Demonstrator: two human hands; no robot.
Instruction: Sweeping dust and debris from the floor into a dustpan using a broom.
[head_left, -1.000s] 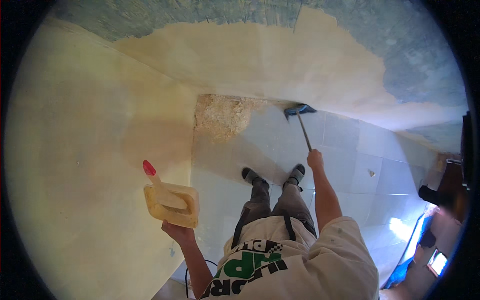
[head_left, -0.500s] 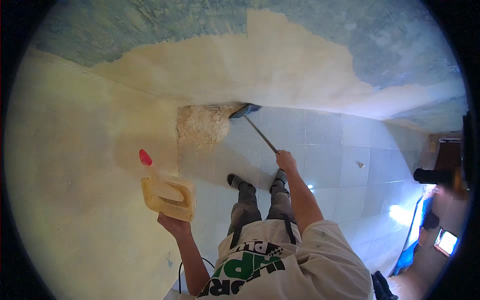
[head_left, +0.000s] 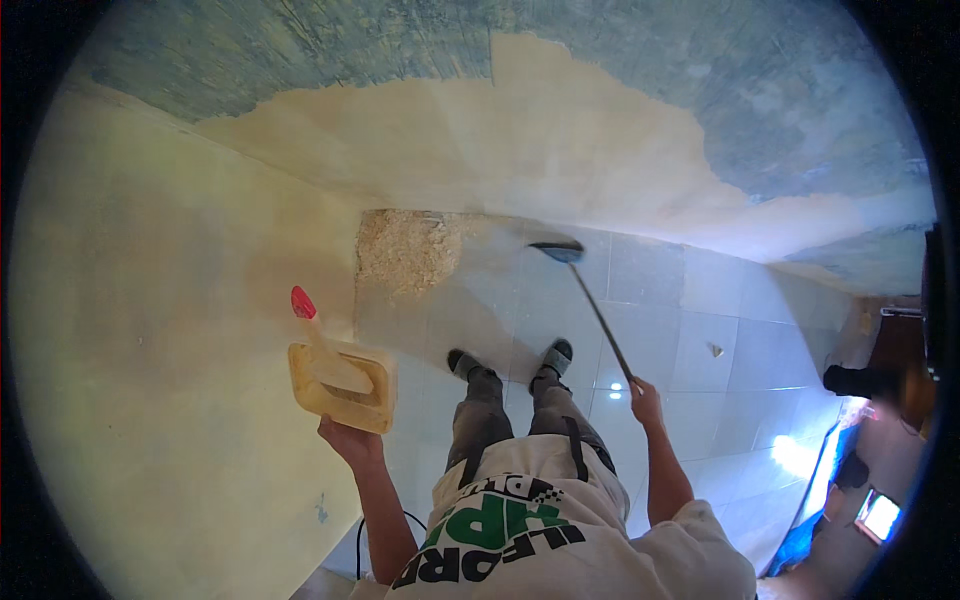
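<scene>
My left hand [head_left: 352,442] grips the lower edge of a yellowish rectangular plastic tub [head_left: 384,408], held out beside the left wall. In that tub leans a pale hand tool [head_left: 333,362] with a red end; its exact kind I cannot make out. My right hand [head_left: 647,402] is closed round the upper end of a long-handled broom [head_left: 602,322]. The broom's dark head, smeared by motion, is near the floor by the far wall. To the left of it, a patch of crumbly beige debris [head_left: 400,250] covers the floor corner.
Grey floor tiles [head_left: 645,345] stretch to the right, with a small pale scrap [head_left: 717,350] lying on them. The far wall [head_left: 560,130] is part beige, part blue-green. A dark rounded object [head_left: 860,382] juts in at the right. A black cable [head_left: 362,535] curves beside my left forearm.
The broom head has swung right, away from the debris patch, and my right hand has come back toward me and right. The tub has shifted slightly, still in my left hand.
</scene>
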